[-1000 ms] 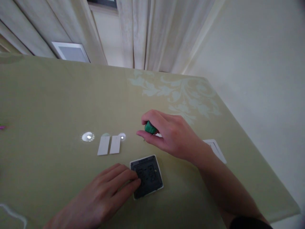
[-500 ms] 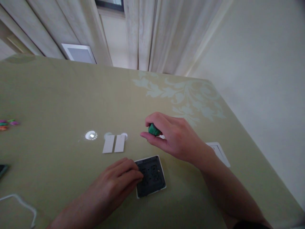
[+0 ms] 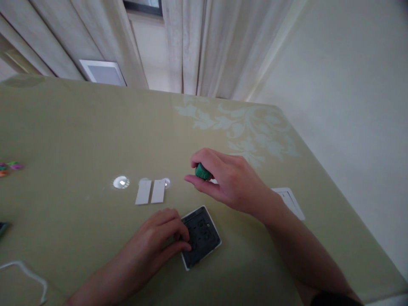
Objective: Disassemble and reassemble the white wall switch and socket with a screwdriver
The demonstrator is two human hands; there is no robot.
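One switch plate (image 3: 204, 233) lies dark side up near the table's (image 3: 79, 127) front edge. Left hand (image 3: 159, 244) rests at its left side, fingers half-curled & touching it; can't tell if they grip. Right hand (image 3: 231, 182) hovers just behind, closed round a green handle (image 3: 200, 171), tool tip hidden. Two white strips (image 3: 143, 192) lie side by side to the left; another white plate (image 3: 290, 204) sits by the right forearm.

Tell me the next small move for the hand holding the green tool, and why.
Probably lower the right hand toward the switch plate, bringing the green-handled tool over its dark back. The left hand grips the plate's left edge on the table, while the tool is held apart from it, farther back. Its tip is hidden.
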